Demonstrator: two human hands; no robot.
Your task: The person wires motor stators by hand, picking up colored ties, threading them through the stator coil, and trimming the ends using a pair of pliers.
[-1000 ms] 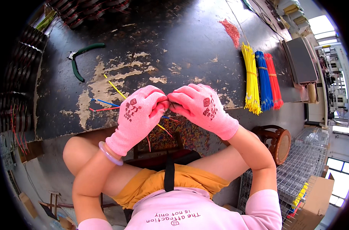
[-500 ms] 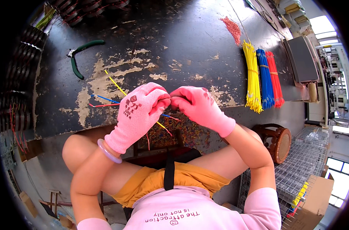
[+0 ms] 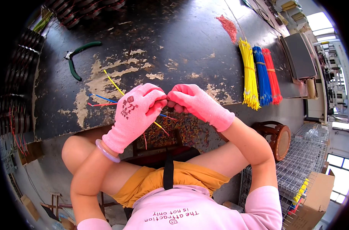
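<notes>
Pink gloves cover both my hands, which meet at the fingertips above the front edge of the table. My left hand (image 3: 135, 113) is closed around a yellow wire (image 3: 114, 82), a blue wire (image 3: 102, 98) and a red wire (image 3: 101, 104). Their ends stick out on both sides of the fist, crossing one another. My right hand (image 3: 200, 105) pinches at the left fingertips, its fingers curled in. Whatever lies between its thumb and fingers is too small and covered to make out.
Green-handled cutters (image 3: 73, 69) lie at the table's left. Tied bundles of yellow wires (image 3: 249, 76), blue wires (image 3: 263, 78) and red wires (image 3: 273, 78) rest at the right edge, near a pile of reddish bits (image 3: 228, 27). Dark coiled parts (image 3: 82, 11) line the far left. A wooden stool (image 3: 282, 142) stands at right.
My right hand's fingers have curled in more and turned slightly against the left fingertips. The left hand still grips the wires. The whole view has shifted a little.
</notes>
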